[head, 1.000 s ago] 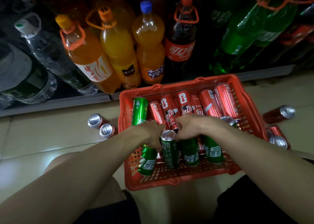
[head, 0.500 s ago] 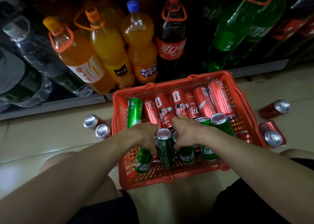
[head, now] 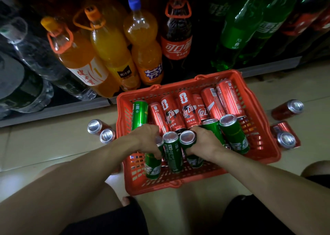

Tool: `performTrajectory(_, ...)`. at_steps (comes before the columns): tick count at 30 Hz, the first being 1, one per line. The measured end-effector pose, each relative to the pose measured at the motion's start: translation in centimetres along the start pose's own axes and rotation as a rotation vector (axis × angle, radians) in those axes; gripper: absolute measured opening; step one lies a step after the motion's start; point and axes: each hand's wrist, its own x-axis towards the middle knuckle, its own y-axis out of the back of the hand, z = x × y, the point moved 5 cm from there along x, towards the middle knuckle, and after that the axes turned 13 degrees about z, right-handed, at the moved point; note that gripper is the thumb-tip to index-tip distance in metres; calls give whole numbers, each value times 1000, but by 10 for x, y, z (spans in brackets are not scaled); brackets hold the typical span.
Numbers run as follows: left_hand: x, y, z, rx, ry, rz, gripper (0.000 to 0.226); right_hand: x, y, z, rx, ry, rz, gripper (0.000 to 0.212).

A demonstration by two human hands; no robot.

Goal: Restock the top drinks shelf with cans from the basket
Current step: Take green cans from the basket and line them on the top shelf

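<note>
Red plastic basket (head: 267, 152) sits on the tiled floor (head: 44, 145), its far rim close to the front edge of the bottom shelf (head: 53, 111).

Basket contents: a row of red cans (head: 189, 111) lying side by side along the far wall, with one lying green can (head: 140, 114) at the left end of that row. Nearer the front wall, several green cans stand upright or tilted.

Left hand (head: 150, 138): fingers curled around a tilted green can (head: 152, 165) near the basket's left wall, thumb side toward the centre.

Right hand (head: 203, 142): fingers wrapped around another green can (head: 188, 138), silver top facing the camera. How far the can is clear of the basket floor cannot be told.

Between the two hands stands a free green can (head: 172, 154), touching or nearly touching both held cans. Two more green cans (head: 234, 135) lean just right of the right hand, toward the basket's right wall.

On the floor outside the basket: two red cans (head: 100, 130) just beside its left wall, and three red cans (head: 288, 110) off its right wall.

Bottom shelf holds large bottles: orange drinks (head: 110, 47), a cola bottle (head: 176, 36), green bottles (head: 239, 35), clear water bottles (head: 35, 56) at left.
</note>
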Motion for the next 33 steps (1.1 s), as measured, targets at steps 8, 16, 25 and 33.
performTrajectory(8, -18, -6, -15, -359, 220, 154, 86, 8, -5, 7, 230, -139, -80, 41)
performTrajectory(16, -32, -33, -24, -781, 316, 233, 56, 3, -21, 23, 522, -323, -133, 52)
performTrajectory(25, -27, -65, -2, -1084, 250, 168, 70, 5, -28, 33, 589, -313, -226, 59)
performTrajectory(33, -30, -62, 8, -1132, 212, 65, 66, 6, -25, 33, 604, -295, -280, 48)
